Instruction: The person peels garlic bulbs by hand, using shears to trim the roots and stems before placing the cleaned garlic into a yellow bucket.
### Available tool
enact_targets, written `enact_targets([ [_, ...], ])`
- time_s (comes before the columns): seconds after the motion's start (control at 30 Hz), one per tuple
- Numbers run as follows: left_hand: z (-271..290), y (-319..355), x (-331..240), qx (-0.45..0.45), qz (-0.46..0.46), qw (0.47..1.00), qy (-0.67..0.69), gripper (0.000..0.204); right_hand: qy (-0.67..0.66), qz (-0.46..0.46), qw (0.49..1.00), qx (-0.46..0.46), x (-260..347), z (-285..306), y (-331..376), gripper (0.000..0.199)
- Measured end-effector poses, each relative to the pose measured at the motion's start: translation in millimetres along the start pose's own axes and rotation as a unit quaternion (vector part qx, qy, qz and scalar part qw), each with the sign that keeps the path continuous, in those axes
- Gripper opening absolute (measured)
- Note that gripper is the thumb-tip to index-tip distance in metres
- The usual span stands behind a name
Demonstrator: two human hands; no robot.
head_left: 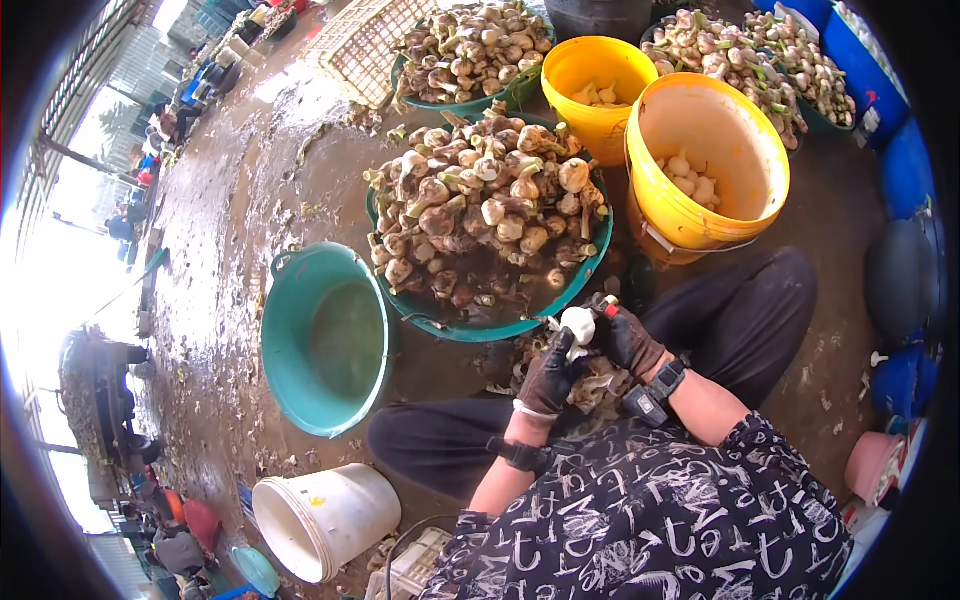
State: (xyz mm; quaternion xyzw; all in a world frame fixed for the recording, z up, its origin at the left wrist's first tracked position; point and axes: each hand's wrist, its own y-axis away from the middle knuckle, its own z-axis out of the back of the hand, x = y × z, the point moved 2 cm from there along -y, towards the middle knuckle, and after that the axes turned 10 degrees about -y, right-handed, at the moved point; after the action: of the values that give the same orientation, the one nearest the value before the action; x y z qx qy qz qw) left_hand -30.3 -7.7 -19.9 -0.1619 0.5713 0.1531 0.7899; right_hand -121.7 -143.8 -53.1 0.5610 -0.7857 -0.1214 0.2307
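Between my gloved hands, above my lap, is a peeled white garlic bulb point(578, 322). My left hand point(551, 372), in a dark brown glove, is closed on the bulb from below. Close against its right side, my right hand point(630, 343) is closed on a small tool with a red part point(611, 307); the rest of the tool is hidden by the fingers. Torn skins point(598, 385) lie beneath both hands. Just beyond them stands a green tub point(480, 332) heaped with unpeeled, soil-stained garlic point(490, 200).
Two yellow buckets point(735, 150) with some peeled bulbs stand far right of the tub. At left are a green basin point(335, 410) holding murky water and a tipped white bucket point(345, 515). More garlic heaps point(475, 50) and a cream crate point(360, 45) sit behind. Scraps litter the wet floor point(210, 300).
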Motion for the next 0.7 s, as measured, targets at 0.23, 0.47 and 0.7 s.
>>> enact_targets([
  [0.23,-5,-10,-23,-0.096,0.374,0.866,0.319,0.022,0.200,0.085,0.975,-0.039,3,5,0,0.026],
  [0.47,-2,-18,-74,-0.150,0.255,0.940,0.170,0.013,0.308,0.171,0.911,-0.215,-7,8,-14,0.025],
  [0.7,37,-21,-25,-0.035,0.244,0.966,-0.077,0.047,0.067,0.063,0.992,-0.082,3,16,-4,0.037],
])
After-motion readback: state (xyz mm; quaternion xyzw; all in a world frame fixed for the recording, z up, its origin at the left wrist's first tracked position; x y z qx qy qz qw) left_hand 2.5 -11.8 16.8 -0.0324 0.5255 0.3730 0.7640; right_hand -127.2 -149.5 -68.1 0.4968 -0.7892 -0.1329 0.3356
